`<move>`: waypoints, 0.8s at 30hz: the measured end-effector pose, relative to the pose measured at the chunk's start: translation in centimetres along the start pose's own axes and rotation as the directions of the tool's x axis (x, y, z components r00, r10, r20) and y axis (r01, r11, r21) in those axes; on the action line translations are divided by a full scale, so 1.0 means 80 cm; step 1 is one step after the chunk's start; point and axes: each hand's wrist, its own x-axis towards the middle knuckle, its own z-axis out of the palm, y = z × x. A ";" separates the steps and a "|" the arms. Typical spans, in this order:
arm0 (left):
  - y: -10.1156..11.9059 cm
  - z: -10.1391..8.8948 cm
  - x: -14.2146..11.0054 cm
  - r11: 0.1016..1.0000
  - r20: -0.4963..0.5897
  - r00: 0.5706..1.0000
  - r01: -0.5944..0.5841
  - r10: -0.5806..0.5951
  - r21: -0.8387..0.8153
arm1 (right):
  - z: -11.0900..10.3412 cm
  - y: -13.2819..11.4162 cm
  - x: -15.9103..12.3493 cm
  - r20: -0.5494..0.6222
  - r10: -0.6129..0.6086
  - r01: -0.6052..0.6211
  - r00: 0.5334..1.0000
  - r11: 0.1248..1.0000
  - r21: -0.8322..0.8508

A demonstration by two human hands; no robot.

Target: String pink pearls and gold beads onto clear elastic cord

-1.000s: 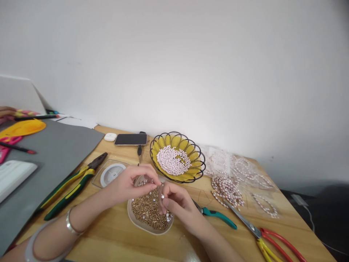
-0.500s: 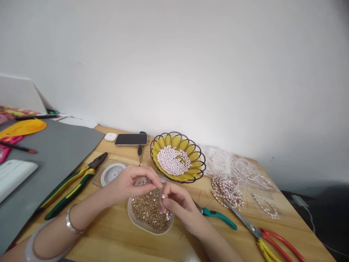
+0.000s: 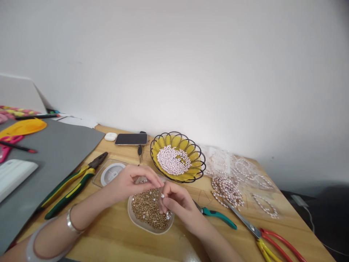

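We note a phone (image 3: 131, 139) lying face up near the wall (image 3: 174, 65), with a small white case (image 3: 111, 137) just beside its left end and a key (image 3: 140, 153) in front. On the left we record a grey mat (image 3: 65, 145) bearing a white slab (image 3: 16, 177), an orange item (image 3: 25, 126) of unclear kind and a dark pencil (image 3: 16, 146) with a red tip. White papers (image 3: 77, 122) lie behind the mat. Pliers (image 3: 77, 186) with green and yellow handles rest on the desk (image 3: 109, 238) along the mat's edge, nose pointing away. At right we find scissors (image 3: 254, 230), one handle red, the other yellow. Past the desk's right edge we observe a white block (image 3: 299, 200) with a pale cable (image 3: 312, 218).
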 end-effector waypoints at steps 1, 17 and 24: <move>0.000 0.000 0.000 1.000 -0.004 1.000 0.017 -0.017 0.011 | 0.000 0.000 0.000 0.003 0.001 -0.001 1.000 1.000 0.005; 0.003 0.001 0.001 0.993 -0.033 0.993 0.110 -0.109 0.030 | -0.001 0.002 -0.002 -0.020 -0.090 0.086 0.996 0.985 -0.152; -0.003 0.000 0.000 0.996 -0.053 0.995 0.082 -0.080 0.037 | -0.003 0.007 -0.002 -0.022 -0.129 0.122 0.991 0.970 -0.210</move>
